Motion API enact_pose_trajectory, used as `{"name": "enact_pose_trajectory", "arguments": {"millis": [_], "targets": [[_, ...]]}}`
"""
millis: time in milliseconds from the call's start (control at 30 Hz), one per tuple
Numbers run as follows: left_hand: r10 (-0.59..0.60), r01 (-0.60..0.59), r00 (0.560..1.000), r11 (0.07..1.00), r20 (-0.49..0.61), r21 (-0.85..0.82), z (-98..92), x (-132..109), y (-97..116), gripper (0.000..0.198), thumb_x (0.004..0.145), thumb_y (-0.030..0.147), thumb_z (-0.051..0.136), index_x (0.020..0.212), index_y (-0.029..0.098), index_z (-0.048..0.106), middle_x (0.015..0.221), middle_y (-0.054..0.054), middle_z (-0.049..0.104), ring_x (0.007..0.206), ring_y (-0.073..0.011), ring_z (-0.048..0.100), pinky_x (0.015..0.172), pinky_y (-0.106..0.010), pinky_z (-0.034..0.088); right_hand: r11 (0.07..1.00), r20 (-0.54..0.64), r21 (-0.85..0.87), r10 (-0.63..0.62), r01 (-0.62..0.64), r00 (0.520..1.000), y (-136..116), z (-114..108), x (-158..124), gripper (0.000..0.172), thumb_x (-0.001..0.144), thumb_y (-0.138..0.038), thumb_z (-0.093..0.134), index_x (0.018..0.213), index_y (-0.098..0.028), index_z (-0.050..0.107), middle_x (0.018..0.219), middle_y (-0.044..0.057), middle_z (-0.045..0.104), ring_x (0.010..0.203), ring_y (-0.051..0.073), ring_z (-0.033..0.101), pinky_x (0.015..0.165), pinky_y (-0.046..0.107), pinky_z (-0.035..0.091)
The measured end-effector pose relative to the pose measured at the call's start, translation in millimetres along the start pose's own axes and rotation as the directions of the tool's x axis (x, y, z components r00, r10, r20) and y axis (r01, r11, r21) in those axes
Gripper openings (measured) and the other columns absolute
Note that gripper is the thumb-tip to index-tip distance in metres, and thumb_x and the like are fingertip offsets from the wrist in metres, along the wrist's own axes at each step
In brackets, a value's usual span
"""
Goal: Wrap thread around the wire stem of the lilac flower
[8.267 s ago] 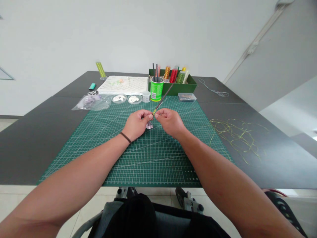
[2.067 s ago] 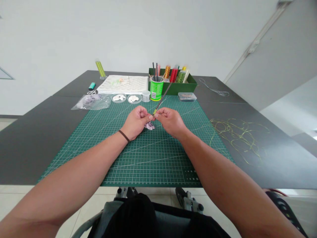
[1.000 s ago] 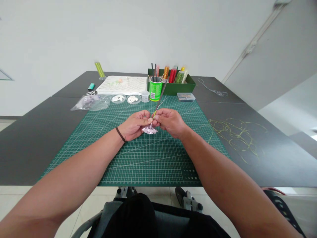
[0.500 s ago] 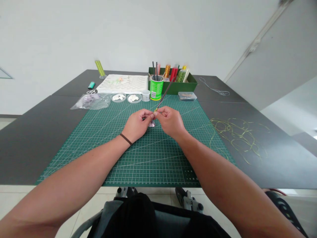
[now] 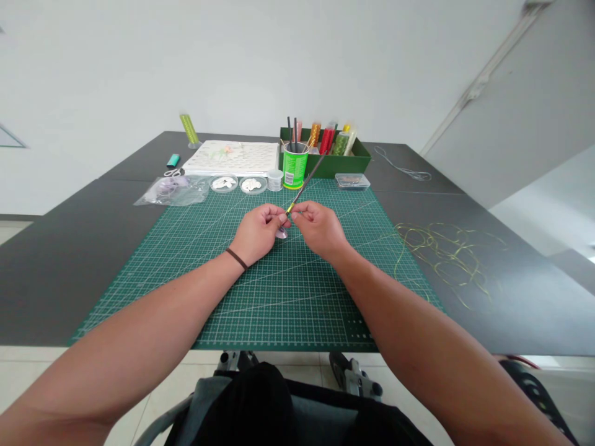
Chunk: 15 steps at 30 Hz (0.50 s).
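A thin dark stick (image 5: pixel 309 178) slants up and to the right from between my hands, with a yellow-green band (image 5: pixel 290 208) wrapped round its lower part. My left hand (image 5: pixel 258 230) pinches the stick just below that band. A small pale purple piece (image 5: pixel 281 233) shows under the left fingertips. My right hand (image 5: pixel 320 229) is closed, thumb against forefinger, right beside the band; what lies between those fingertips is too small to make out. Both hands are over the green cutting mat (image 5: pixel 288 297).
Loose yellow-green cord (image 5: pixel 441 254) lies in loops at the right. Behind the hands stand a green can (image 5: pixel 294 168), a dark green box (image 5: pixel 344 164), two dishes of white pieces (image 5: pixel 224 183), a plastic bag (image 5: pixel 171 191) and a white board (image 5: pixel 232 158).
My hands have come slightly apart, so more of the yellow-green band shows. The stick and the purple piece have shifted slightly left.
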<state>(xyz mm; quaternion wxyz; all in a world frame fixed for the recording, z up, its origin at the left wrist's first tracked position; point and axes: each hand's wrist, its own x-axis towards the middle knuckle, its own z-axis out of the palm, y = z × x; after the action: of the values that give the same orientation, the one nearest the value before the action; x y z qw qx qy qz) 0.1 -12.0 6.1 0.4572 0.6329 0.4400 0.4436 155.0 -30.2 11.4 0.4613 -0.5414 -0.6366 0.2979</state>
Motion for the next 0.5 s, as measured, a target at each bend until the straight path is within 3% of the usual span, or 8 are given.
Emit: {"name": "enact_pose_trajectory", "arguments": {"millis": [300, 500], "targets": [[-0.007, 0.013, 0.999, 0.991, 0.05, -0.132, 0.1, 1.1, -3.3, 0.006, 0.085, 0.021, 0.066, 0.085, 0.015, 0.065, 0.074, -0.003, 0.073, 0.061, -0.0107, 0.063, 0.061, -0.024, 0.049, 0.994, 0.019, 0.102, 0.025, -0.027, 0.999, -0.2, -0.4, 1.0, 0.006, 0.085, -0.025, 0.058, 0.084, -0.019, 0.06, 0.051, -0.009, 0.046, 0.044, 0.007, 0.033, 0.046, 0.024, 0.025], [-0.012, 0.037, 0.993, 0.976, 0.117, -0.214, -1.6, 1.5, -1.8, 0.018, 0.08, 0.03, 0.073, 0.08, 0.015, 0.064, 0.07, -0.001, 0.07, 0.06, -0.0104, 0.06, 0.062, -0.024, 0.049, 0.989, 0.048, 0.143, 0.031, -0.037, 0.998, -0.8, -1.5, 1.1, 0.007, 0.085, -0.025, 0.058, 0.086, -0.019, 0.061, 0.052, -0.008, 0.05, 0.043, 0.007, 0.034, 0.045, 0.024, 0.025]]}}
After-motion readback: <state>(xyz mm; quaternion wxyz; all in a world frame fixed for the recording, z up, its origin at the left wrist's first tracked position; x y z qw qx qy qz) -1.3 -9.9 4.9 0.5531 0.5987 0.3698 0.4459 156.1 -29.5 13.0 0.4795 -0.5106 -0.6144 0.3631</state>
